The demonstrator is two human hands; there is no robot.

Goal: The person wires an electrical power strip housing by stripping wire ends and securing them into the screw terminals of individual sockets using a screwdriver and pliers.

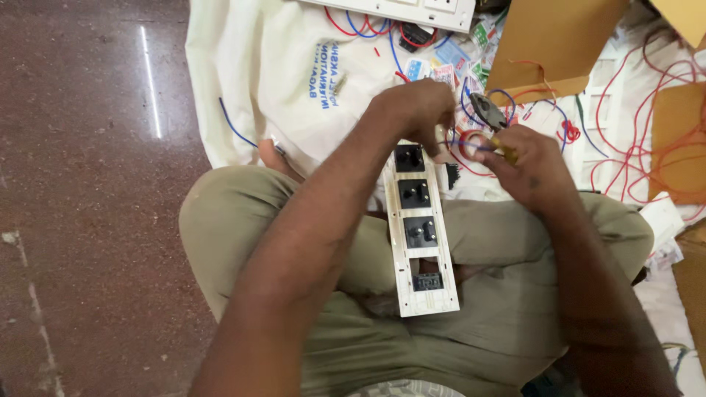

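Observation:
A long white switch plate [421, 294] lies lengthwise on my lap, back side up, with three black modules [412, 195] and a smaller dark one near its close end. My left hand [415, 106] pinches a thin blue wire [462, 145] just above the plate's far end. My right hand [526, 165] grips pliers [487, 112] with yellow handles, their jaws close to the same wire. The fingertips of both hands nearly meet.
A white cloth [279, 66] covers the floor ahead, strewn with red wires [647, 117], blue wires [234, 125] and small packets. Cardboard boxes [551, 40] stand at the upper right, another white panel [412, 11] at the top. Brown stone floor [88, 184] lies left.

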